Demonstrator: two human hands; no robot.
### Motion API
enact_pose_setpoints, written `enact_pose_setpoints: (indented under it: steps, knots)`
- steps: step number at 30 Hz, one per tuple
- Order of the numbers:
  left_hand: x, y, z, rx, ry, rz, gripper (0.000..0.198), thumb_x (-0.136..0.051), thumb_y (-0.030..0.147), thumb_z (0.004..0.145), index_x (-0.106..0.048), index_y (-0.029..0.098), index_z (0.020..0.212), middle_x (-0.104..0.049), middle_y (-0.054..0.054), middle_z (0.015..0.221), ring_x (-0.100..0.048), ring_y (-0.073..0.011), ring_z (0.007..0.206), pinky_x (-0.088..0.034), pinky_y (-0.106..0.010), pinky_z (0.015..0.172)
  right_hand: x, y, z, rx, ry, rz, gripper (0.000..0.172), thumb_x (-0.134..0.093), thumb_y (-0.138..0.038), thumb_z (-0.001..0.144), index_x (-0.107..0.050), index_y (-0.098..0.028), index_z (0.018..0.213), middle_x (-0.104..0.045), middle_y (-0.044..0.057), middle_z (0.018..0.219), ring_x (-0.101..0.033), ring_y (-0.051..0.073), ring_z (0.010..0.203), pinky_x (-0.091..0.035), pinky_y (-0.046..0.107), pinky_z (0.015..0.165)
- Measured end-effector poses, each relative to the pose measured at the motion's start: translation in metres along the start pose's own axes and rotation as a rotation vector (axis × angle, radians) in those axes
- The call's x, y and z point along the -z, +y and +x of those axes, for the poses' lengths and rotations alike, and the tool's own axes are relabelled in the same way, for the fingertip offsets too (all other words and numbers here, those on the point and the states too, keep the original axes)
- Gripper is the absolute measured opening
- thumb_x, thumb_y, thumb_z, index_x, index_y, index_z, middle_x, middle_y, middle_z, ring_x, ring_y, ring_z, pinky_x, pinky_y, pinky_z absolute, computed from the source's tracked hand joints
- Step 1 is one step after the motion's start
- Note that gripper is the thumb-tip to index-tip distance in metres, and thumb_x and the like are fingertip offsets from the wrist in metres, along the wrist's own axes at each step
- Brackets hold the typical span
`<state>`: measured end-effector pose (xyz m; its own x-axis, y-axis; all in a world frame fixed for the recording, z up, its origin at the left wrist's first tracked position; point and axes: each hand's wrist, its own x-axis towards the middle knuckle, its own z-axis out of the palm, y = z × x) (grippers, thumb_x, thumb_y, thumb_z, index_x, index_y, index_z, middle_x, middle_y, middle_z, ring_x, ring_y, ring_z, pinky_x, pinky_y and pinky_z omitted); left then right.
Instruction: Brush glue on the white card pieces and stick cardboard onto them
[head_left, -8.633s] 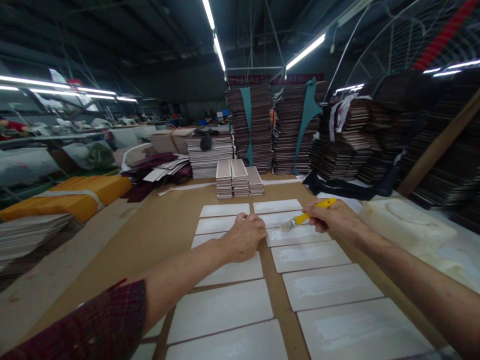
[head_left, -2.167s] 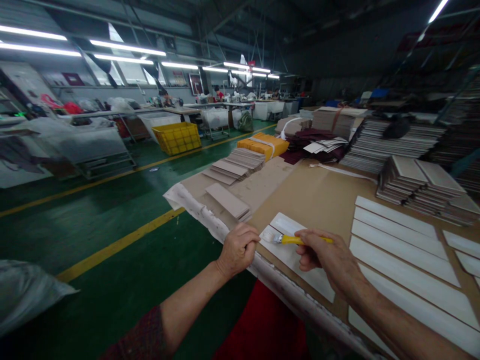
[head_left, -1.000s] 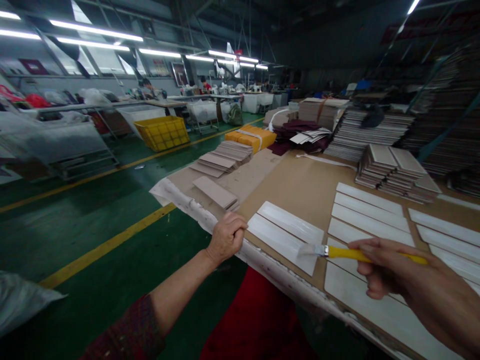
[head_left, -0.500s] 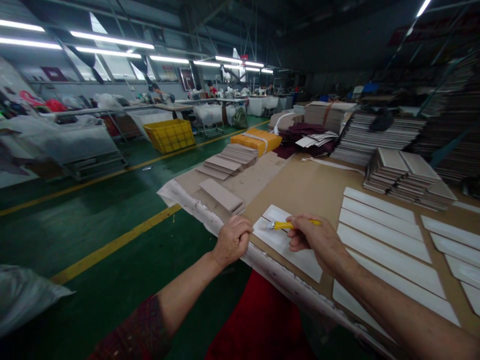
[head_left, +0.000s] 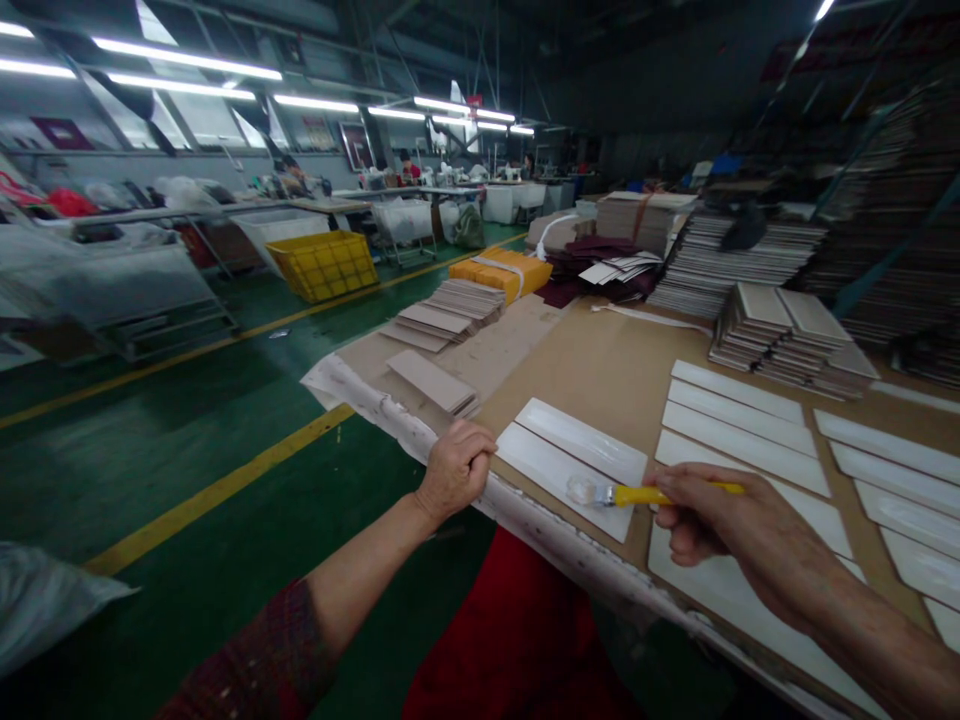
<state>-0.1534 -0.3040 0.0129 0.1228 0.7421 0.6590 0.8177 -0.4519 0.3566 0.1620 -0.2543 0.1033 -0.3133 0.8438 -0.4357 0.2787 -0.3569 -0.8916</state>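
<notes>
My right hand (head_left: 709, 510) grips a paintbrush (head_left: 641, 495) by its yellow handle. The bristles touch a white cardboard strip (head_left: 544, 472) near its right end. At the strip's left end, by the table edge, my left hand (head_left: 459, 465) is closed with thumb and fingers pinching the corner; the fingertips are partly hidden. Just behind lies a second white strip (head_left: 581, 438) with a wet-looking shine. More white strips (head_left: 742, 425) lie in rows to the right, partly covered by my right hand and forearm.
Small piles of grey cardboard strips (head_left: 431, 382) lie left on the table (head_left: 577, 350). A yellow bundle (head_left: 501, 270), dark red pieces (head_left: 585, 250) and tall cardboard stacks (head_left: 739, 260) stand behind. A yellow crate (head_left: 322, 265) is on the green floor. People sit at far workbenches.
The brush in my right hand has moved right along the near strip, from its left part to near its right end. My left hand stays at the strip's left end. The view has shifted slightly.
</notes>
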Motion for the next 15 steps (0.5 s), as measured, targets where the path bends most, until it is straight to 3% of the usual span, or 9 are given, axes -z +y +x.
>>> enact_pose_setpoints:
  steps: [7,15]
  knots:
    - [0.002,0.0,0.001,-0.004,-0.005,0.022,0.025,-0.044,0.003,0.083,-0.063,0.019,0.084,-0.068,-0.006,0.086,-0.062,-0.0205,0.084,-0.051,-0.039,0.079,0.025,0.02,-0.013,-0.019,0.041,-0.036,0.047,-0.071,-0.057,0.07,-0.07,-0.014,0.088,-0.066,0.004,0.069,-0.059,0.014,0.051,-0.054,0.025,0.05]
    - [0.008,-0.007,0.006,-0.065,-0.02,0.063,0.02,-0.048,0.011,0.089,-0.066,0.021,0.086,-0.071,-0.003,0.087,-0.067,-0.02,0.085,-0.055,-0.035,0.078,0.037,0.027,-0.046,0.064,0.154,0.25,0.041,-0.072,-0.05,0.071,-0.07,-0.014,0.09,-0.064,0.001,0.063,-0.054,0.011,0.043,-0.047,0.02,0.043]
